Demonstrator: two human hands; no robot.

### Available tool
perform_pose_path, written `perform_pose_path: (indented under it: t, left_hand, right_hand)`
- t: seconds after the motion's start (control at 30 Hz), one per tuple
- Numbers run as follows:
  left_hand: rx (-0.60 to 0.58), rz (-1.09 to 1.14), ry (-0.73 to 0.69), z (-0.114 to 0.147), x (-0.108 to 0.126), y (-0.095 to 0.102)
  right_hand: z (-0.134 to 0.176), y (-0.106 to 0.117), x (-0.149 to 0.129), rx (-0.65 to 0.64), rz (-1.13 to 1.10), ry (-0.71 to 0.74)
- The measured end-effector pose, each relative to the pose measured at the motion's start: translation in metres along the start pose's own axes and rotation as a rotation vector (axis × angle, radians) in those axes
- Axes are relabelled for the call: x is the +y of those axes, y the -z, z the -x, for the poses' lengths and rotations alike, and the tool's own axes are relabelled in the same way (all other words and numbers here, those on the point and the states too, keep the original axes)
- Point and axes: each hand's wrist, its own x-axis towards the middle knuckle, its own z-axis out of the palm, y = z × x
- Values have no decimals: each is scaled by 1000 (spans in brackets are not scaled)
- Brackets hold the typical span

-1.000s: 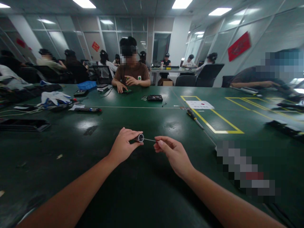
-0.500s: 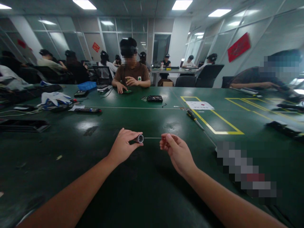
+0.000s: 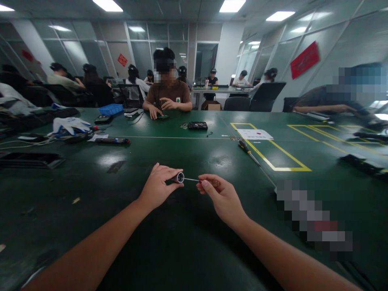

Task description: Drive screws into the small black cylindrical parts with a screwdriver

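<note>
Tube (image 3: 180, 178) held over near middle of table (image 3: 169, 242), open end turned right and toward camera. Its body is gripped between thumb and fingers of left hand (image 3: 158, 184). Thin rod (image 3: 190, 179) lined up with the tube's mouth; how far it is inserted cannot be told. Rod's other end, reddish, is pinched by thumb and fingertips of right hand (image 3: 222, 196), other fingers curled.

Beyond the hands, to the right: screwdriver (image 3: 249, 152) laid at a slant, handle away; paper (image 3: 255, 133) laid partly over yellow tape (image 3: 289, 168). Pixelated object (image 3: 315, 222) near right forearm, not identifiable. Black case (image 3: 198, 125) set farther back, near middle. On the left, pen-like tool (image 3: 112, 141), white gloves (image 3: 71, 126) and blue tray (image 3: 110, 109). Across the table, a green part (image 3: 163, 117) is handled by a co-worker (image 3: 168, 93) in brown.
</note>
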Motion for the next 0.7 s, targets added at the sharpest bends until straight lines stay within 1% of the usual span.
perform_pose_path:
  t: [0.1, 0.2, 0.37, 0.53, 0.6, 0.7]
  left_hand:
    - [23, 10, 14, 0, -1, -1]
    - [54, 28, 28, 1, -4, -2]
    - [63, 78, 25, 1, -8, -4]
    - [80, 55, 30, 1, -7, -2]
    - [77, 29, 21, 0, -5, -1]
    - [69, 4, 11, 0, -4, 0]
  right_hand:
    - [-1, 0, 0, -18, -51, -50]
    - [-3, -1, 0, -5, -193, -126]
    - [-3, -2, 0, -8, -359, -241]
    - [-5, -1, 1, -8, -508, -348]
    - [-7, 0, 2, 24, -524, -333]
    - [-7, 1, 2, 73, -475, -240]
